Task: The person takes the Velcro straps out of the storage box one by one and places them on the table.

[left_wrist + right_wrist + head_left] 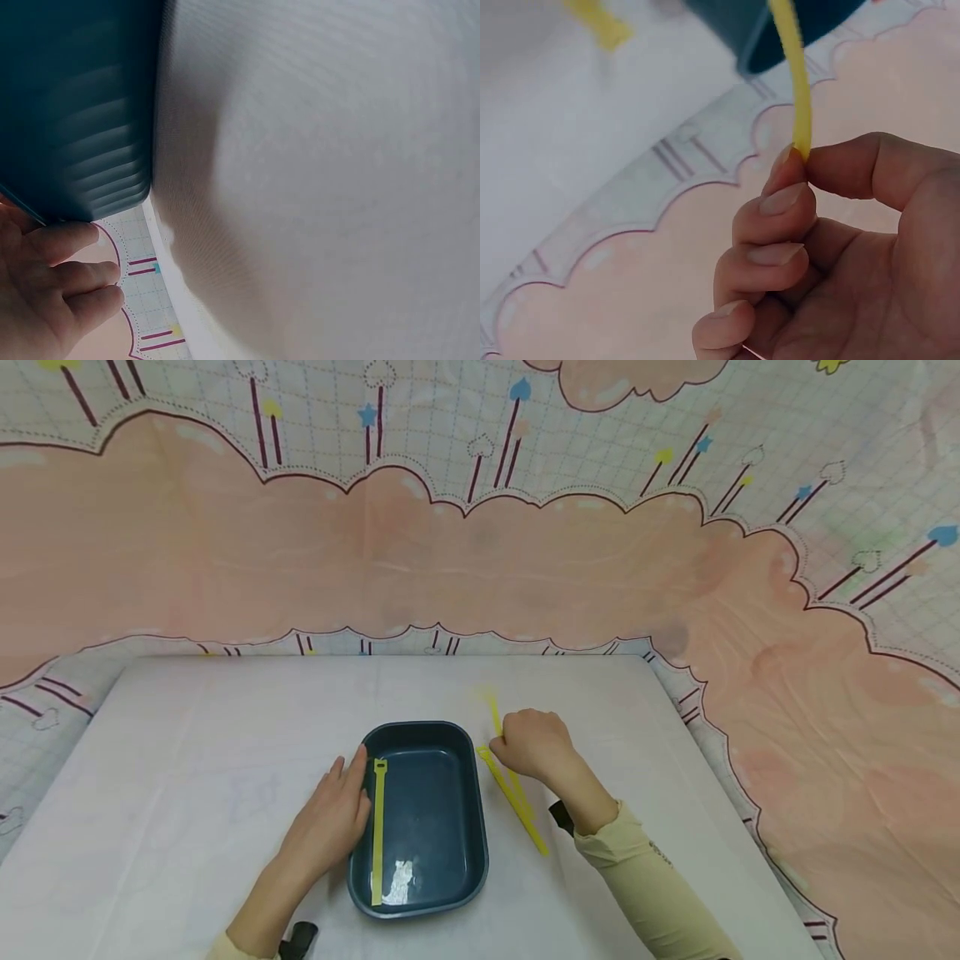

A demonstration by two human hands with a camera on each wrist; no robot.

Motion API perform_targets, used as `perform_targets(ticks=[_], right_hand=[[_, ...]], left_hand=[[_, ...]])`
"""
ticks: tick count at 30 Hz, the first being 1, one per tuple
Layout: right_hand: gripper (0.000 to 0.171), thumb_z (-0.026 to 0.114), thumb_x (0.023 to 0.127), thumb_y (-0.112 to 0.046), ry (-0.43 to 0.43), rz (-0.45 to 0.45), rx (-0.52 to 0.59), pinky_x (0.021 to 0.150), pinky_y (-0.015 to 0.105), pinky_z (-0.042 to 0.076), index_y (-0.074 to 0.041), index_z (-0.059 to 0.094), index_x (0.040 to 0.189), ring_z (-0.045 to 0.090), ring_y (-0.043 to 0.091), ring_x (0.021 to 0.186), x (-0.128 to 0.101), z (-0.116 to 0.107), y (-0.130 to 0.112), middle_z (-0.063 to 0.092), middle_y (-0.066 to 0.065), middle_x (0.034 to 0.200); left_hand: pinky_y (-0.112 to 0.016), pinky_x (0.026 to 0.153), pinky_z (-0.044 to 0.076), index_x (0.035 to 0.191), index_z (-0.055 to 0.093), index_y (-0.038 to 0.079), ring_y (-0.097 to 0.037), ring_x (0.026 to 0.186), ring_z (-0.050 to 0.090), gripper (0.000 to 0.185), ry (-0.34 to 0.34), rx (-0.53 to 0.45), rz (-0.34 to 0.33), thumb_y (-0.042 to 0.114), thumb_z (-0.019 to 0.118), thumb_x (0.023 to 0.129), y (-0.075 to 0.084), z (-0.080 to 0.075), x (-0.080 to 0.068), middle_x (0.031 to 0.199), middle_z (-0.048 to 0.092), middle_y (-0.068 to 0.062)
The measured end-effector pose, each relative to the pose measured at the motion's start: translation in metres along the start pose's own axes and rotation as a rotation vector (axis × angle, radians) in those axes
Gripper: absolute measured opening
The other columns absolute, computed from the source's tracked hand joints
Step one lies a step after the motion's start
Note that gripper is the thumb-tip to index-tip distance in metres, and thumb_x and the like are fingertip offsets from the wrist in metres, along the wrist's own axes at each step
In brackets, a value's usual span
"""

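A dark blue rectangular tray [431,810] stands upright on the white table, with one yellow cable strap [378,835] lying lengthwise inside by its left wall. My left hand [330,818] rests against the tray's left rim, its fingers fairly straight; in the left wrist view its fingers [90,277] touch the tray wall. Right of the tray, my right hand [536,743] pinches the end of a second yellow cable strap [799,97] between thumb and forefinger. Another yellow cable strap [493,710] runs below the right hand, partly covered by it and blurred.
The white table [202,760] spreads out on both sides of the tray. A patterned peach-coloured cloth [300,560] hangs behind its far edge and shows along the sides. Black wrist-camera pieces [561,817] are worn at both wrists.
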State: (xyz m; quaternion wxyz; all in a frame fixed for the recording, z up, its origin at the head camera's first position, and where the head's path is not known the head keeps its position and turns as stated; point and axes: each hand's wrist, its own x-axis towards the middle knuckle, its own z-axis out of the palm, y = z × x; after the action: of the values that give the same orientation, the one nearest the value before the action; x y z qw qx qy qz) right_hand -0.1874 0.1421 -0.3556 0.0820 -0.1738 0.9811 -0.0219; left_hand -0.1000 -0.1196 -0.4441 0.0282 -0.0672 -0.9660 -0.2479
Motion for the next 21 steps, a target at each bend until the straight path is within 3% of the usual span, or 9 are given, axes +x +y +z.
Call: perform_targets(ticks=[6, 12, 17, 21], right_hand=[[0.036, 0.053, 0.087, -0.015, -0.110, 0.050, 0.027, 0.048, 0.027, 0.022, -0.014, 0.036, 0.056, 0.026, 0.012, 0.050, 0.001, 0.012, 0.022, 0.028, -0.003, 0.053], [0.033, 0.056, 0.091, -0.016, -0.272, 0.096, 0.081, 0.051, 0.027, 0.026, -0.012, 0.040, 0.063, 0.030, 0.013, 0.053, 0.005, 0.027, 0.043, 0.029, -0.002, 0.058], [0.016, 0.055, 0.092, -0.014, -0.372, 0.116, 0.108, 0.056, 0.029, 0.033, -0.005, 0.056, 0.079, 0.039, 0.016, 0.060, 0.008, 0.039, 0.059, 0.043, 0.002, 0.066], [0.014, 0.054, 0.093, -0.013, -0.412, 0.110, 0.122, 0.060, 0.031, 0.036, -0.001, 0.059, 0.090, 0.043, 0.018, 0.065, 0.010, 0.046, 0.067, 0.051, 0.006, 0.075]], left_hand=[[-0.062, 0.106, 0.032, 0.148, 0.030, -0.010, -0.051, 0.135, 0.034, 0.059, -0.003, -0.004, -0.004, 0.009, 0.048, 0.095, 0.000, 0.001, 0.001, 0.145, 0.039, -0.034], [-0.061, 0.107, 0.032, 0.147, 0.031, -0.010, -0.051, 0.136, 0.033, 0.059, 0.001, -0.003, 0.000, 0.009, 0.049, 0.095, 0.000, 0.002, 0.001, 0.145, 0.039, -0.033], [-0.061, 0.107, 0.032, 0.147, 0.030, -0.010, -0.051, 0.136, 0.033, 0.059, 0.000, 0.001, 0.000, 0.009, 0.049, 0.095, -0.001, 0.002, 0.000, 0.145, 0.039, -0.033], [-0.061, 0.106, 0.032, 0.147, 0.031, -0.010, -0.051, 0.135, 0.034, 0.059, 0.007, 0.005, 0.003, 0.009, 0.050, 0.095, 0.000, 0.003, -0.001, 0.144, 0.040, -0.034]])
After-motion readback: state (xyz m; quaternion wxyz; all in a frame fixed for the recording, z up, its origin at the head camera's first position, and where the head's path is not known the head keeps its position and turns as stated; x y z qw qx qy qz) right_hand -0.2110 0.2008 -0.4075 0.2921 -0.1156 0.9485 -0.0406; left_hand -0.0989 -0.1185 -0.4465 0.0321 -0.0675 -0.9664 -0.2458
